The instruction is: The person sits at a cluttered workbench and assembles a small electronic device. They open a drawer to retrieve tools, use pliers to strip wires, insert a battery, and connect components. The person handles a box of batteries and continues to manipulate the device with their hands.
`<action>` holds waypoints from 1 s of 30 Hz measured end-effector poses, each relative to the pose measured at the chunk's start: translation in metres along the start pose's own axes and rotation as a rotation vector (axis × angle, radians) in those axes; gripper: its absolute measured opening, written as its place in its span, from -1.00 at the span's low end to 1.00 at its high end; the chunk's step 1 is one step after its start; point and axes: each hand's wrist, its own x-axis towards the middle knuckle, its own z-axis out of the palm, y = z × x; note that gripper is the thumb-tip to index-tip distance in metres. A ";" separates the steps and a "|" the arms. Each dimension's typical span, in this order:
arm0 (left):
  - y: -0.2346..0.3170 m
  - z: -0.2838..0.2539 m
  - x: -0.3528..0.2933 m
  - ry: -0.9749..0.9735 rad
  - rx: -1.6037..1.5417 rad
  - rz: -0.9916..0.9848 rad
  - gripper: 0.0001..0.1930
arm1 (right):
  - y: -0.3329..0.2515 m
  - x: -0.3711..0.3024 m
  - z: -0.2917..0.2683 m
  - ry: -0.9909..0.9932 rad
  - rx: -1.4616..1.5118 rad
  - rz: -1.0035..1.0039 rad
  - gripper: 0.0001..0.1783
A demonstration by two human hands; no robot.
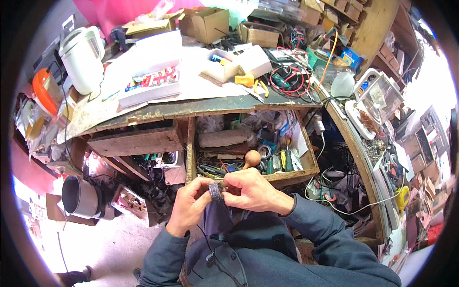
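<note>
Between my hands, just above the front of an open wooden drawer (191, 158), is a dark metal-link watch band (214, 192). My left hand (189, 205) is closed on it, thumb and fingers pinching its left side. My right hand (251, 190) is closed too, its fingertips pressed to the band's right side. A round wooden knob (252, 158) shows just beyond my right knuckles; whether that hand holds it or it rests at the drawer, I cannot tell. Inside the drawer are rolls of tape (265, 152), a green-and-yellow-handled tool (283, 160) and plastic bags.
On the bench top stand a white box of small red packets (150, 85), a white jug-shaped appliance (82, 60), yellow-handled pliers (260, 88) and coiled red cables (291, 79). A grey metal pot (79, 196) lies at lower left. Loose white cable (354, 210) hangs at right.
</note>
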 end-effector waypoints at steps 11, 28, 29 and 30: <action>0.021 -0.010 -0.015 -0.213 0.369 0.036 -0.62 | -0.020 -0.003 -0.004 -0.077 -0.061 -0.071 -0.75; -0.010 0.006 0.001 -0.086 0.311 0.382 -0.63 | 0.018 -0.009 -0.010 -0.021 -0.329 -0.052 -0.73; -0.007 0.006 -0.003 -0.094 0.286 0.351 -0.63 | 0.003 -0.001 -0.015 -0.105 -0.312 -0.109 -0.77; -0.003 0.006 -0.009 -0.097 0.260 0.314 -0.63 | -0.016 0.006 -0.017 -0.194 -0.290 -0.167 -0.81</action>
